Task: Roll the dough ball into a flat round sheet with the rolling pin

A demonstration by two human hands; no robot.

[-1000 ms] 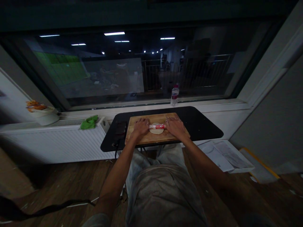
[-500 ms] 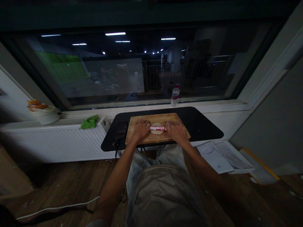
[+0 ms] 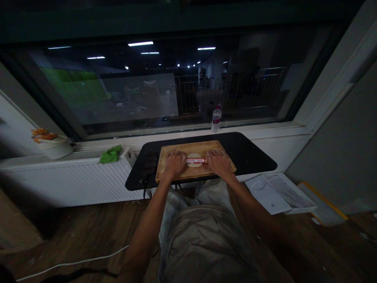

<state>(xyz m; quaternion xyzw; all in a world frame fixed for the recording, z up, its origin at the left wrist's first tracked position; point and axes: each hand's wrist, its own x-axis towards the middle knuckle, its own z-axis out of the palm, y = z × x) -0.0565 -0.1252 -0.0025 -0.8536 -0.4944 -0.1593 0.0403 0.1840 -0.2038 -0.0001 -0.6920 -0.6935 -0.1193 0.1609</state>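
A round, flat piece of pale dough (image 3: pixel 194 166) lies on a wooden cutting board (image 3: pixel 203 147). Across it runs a short rolling pin (image 3: pixel 195 160) with a red-and-white wrapper round its middle. My left hand (image 3: pixel 176 162) is closed over the pin's left end, and my right hand (image 3: pixel 218 162) over its right end. Both sets of fingers curl forward above the board, with the backs of the hands up. Dough shows in front of and behind the pin. The pin's ends are hidden under my hands.
The board rests on a black table (image 3: pixel 253 155) with dark boxy items (image 3: pixel 150 162) at its left. A water bottle (image 3: pixel 216 119) stands on the window sill. A green cloth (image 3: pixel 110 154) and a white pot (image 3: pixel 57 147) sit on the radiator. An open white box (image 3: pixel 277 194) lies right.
Both hands keep their grip on the rolling pin, which stays across the dough with barely any shift. The whole view has moved slightly.
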